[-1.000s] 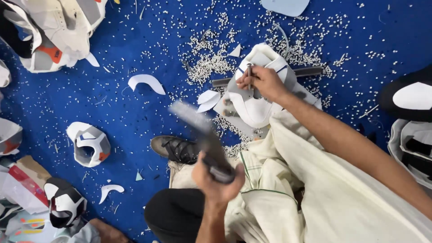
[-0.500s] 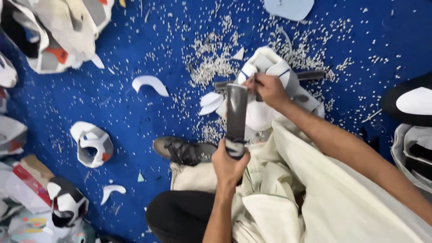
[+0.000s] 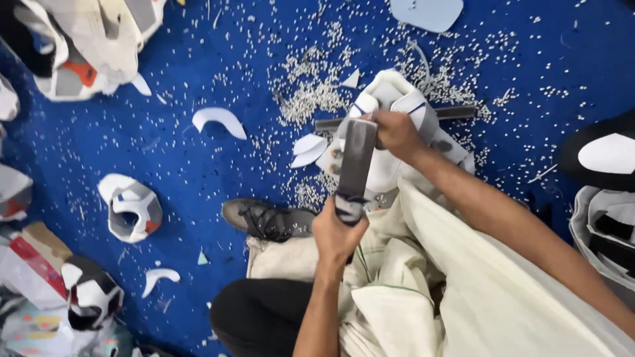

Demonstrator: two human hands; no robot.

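Nearest the camera, cream cloth covers the lap, and a dark sandalled foot rests on the blue floor just left of it. The left hand is wrapped tight round the lower end of a flat grey bar, whose long axis runs nearly straight away from the person, tilted slightly right at its far end. That end meets the right hand, which is closed on something small pressed against a white shoe upper; what it pinches cannot be told. A dark rod lies crosswise beneath. Open blue floor lies left of the bar; beyond, white punch scraps lie scattered.
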